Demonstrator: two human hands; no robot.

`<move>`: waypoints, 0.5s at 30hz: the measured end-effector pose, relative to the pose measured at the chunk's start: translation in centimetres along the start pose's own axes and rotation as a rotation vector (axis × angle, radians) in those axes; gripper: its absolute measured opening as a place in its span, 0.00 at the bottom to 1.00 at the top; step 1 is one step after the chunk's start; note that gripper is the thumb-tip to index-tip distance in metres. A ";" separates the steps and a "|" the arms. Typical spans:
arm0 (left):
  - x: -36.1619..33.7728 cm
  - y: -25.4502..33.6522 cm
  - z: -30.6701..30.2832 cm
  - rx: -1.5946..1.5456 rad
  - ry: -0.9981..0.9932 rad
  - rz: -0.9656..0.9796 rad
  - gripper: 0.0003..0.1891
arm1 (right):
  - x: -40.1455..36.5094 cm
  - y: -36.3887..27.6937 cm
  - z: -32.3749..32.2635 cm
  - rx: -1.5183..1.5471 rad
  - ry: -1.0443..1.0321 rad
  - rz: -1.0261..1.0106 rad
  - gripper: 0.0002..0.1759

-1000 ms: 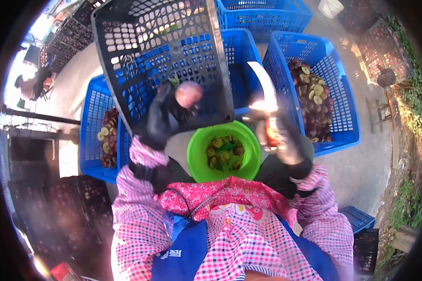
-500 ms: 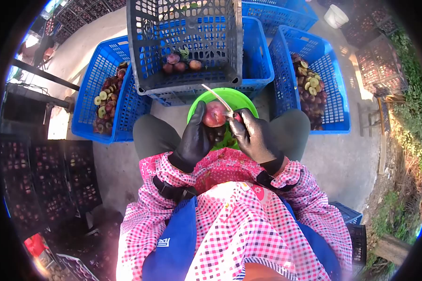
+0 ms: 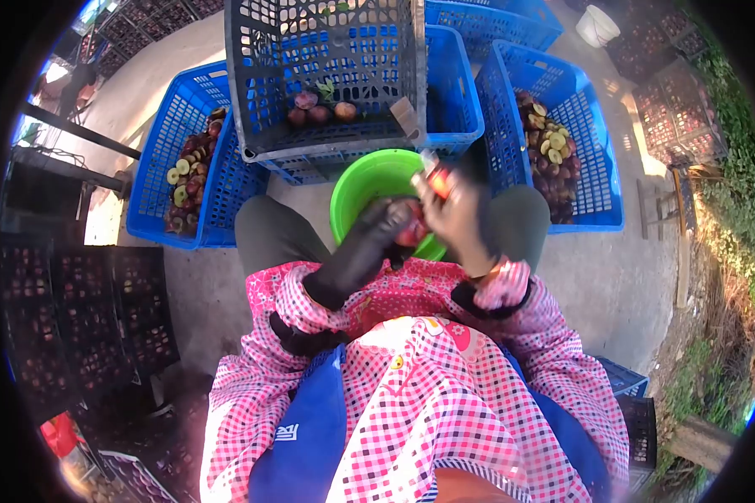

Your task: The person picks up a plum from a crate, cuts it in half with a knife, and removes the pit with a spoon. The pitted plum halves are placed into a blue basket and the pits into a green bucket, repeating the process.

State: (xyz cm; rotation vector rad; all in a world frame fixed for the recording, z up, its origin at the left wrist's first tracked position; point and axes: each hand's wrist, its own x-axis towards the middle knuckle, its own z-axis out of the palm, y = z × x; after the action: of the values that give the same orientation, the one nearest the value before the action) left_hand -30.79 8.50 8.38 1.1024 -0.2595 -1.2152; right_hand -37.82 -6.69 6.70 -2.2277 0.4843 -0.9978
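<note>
A dark crate (image 3: 327, 50) blocks the way just beyond the green bowl (image 3: 365, 180). Blue crates (image 3: 153, 180) wall both sides, and bare floor (image 3: 633, 285) lies open rightward.

Motion blur smears the right hand (image 3: 457, 216) and the red-handled knife (image 3: 434, 174) above its fingers, while the fruit (image 3: 411, 233) between both hands' fingers is mostly hidden by the gloved left hand (image 3: 376, 239).

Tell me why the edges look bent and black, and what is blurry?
Head view: fisheye lens curves the blue crates and blackens the corners; right hand and its knife are smeared; sun glares on the ground at right.
</note>
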 end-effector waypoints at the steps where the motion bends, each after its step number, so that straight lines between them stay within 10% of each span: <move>1: -0.4 0.0 1.0 0.039 -0.061 -0.002 0.22 | 1.5 2.0 0.4 -0.019 -0.029 0.156 0.14; 9: 1.6 -0.3 -2.6 -0.245 0.019 0.022 0.23 | -0.5 0.0 -2.5 0.474 -0.319 0.134 0.10; 15: 2.0 -0.9 -2.8 -0.147 0.015 0.065 0.23 | -1.1 -1.7 -2.3 0.234 -0.424 0.108 0.11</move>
State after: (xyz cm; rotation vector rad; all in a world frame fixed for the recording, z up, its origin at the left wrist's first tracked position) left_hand -28.63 8.37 5.48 0.9680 -0.1902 -1.1491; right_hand -40.15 -5.80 8.43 -2.0958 0.2760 -0.4766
